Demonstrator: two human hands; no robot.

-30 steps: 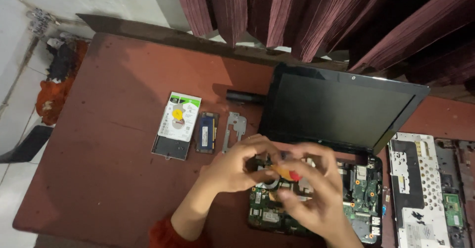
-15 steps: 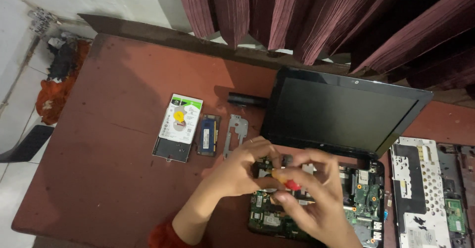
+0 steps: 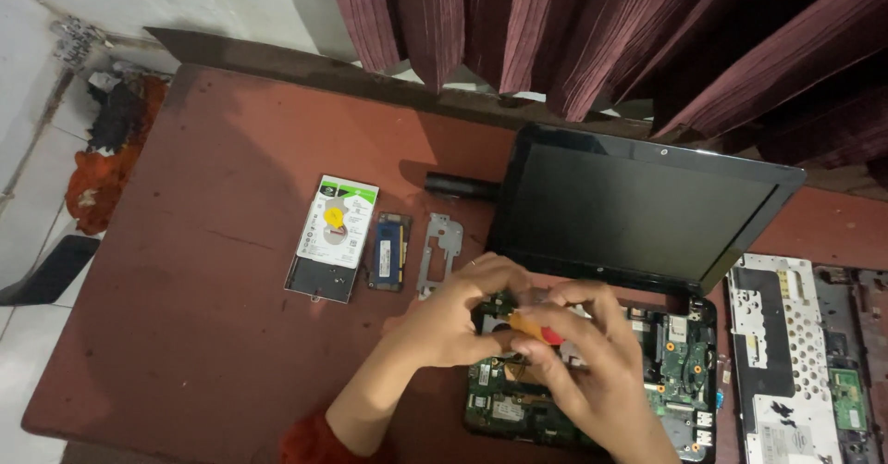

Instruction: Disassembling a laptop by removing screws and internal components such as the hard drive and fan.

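my right hand [image 3: 592, 371] is curled over the opened laptop base [image 3: 684, 371], fingers pinched shut around a small screwdriver with an orange and red handle [image 3: 535, 327], tip angled down toward the green board so it can bite. my left hand [image 3: 453, 321] comes in from the side, fingers bent and resting on the board's edge to steady it. beyond lie a metal bracket [image 3: 441, 251], a memory stick [image 3: 388, 251] and a hard drive [image 3: 335, 235], set apart on the table [image 3: 185, 316]; the dark screen [image 3: 638, 210] stands tilted back.
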